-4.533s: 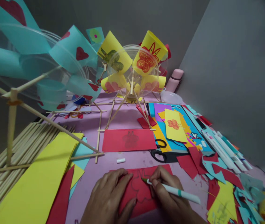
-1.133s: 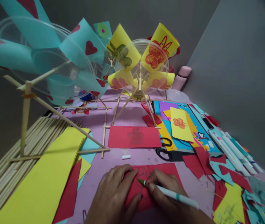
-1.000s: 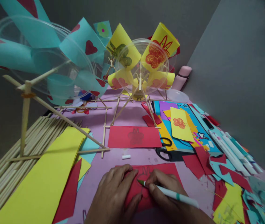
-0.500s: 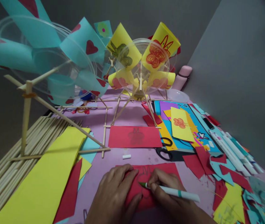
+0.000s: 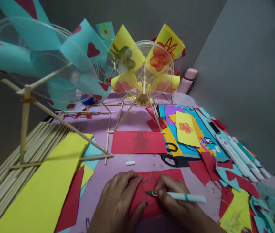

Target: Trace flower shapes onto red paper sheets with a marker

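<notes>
Sheet of red rectangular paper [image 5: 139, 196] held flat on purple bench [image 5: 201, 195] by spread left hand [image 5: 118, 200], presumably against slipping; slim white, green-banded marker [image 5: 190, 197] pinched low by right hand [image 5: 173, 207], likely for control.

Gap left on table [image 5: 149, 162] between near red sheet [image 5: 175, 175] and far red card [image 5: 121, 142], interrupted by white cap [image 5: 130, 163]. Beyond, blocked by yellow wheel [image 5: 144, 83]; right, by scissors [image 5: 169, 165] and scraps [image 5: 231, 178]; left, by yellow sheets [image 5: 42, 179].

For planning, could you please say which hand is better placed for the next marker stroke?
Probably the right hand: it holds the white, green-tipped marker over the nearest red paper sheet, while the left hand rests on it.
</notes>
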Demonstrator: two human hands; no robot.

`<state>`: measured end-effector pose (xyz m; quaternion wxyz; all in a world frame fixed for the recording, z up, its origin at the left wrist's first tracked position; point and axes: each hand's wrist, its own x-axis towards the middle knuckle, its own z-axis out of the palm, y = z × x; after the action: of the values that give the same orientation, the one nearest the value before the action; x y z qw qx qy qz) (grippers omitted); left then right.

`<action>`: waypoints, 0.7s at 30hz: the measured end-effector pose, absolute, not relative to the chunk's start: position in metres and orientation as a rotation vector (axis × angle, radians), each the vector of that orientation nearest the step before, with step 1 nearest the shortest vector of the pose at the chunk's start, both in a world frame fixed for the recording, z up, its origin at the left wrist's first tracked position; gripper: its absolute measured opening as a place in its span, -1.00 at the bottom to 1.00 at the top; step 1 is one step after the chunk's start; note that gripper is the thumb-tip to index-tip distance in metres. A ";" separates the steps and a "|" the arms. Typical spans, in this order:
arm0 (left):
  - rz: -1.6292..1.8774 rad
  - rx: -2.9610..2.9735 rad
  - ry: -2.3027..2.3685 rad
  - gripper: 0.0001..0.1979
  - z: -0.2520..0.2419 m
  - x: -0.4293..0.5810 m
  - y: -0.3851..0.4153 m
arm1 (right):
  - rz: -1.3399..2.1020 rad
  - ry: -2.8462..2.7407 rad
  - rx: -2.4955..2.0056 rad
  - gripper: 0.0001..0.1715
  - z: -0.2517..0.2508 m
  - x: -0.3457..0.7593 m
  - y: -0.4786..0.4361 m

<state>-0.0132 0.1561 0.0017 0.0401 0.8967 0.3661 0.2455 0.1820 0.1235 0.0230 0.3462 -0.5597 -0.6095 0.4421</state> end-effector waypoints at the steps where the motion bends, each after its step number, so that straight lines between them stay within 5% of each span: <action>1: 0.751 2.746 1.123 -0.58 0.001 -0.013 0.156 | 1.156 -1.568 -1.441 -0.88 0.023 0.182 0.124; 21: 0.728 2.722 1.131 -0.58 0.005 -0.014 0.155 | 1.004 -1.574 -1.510 -0.85 0.030 0.180 0.124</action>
<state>-0.0136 0.1554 0.0052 0.0529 0.8952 0.3721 0.2394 0.1805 0.1240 0.0296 0.3618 -0.5863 -0.6112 0.3896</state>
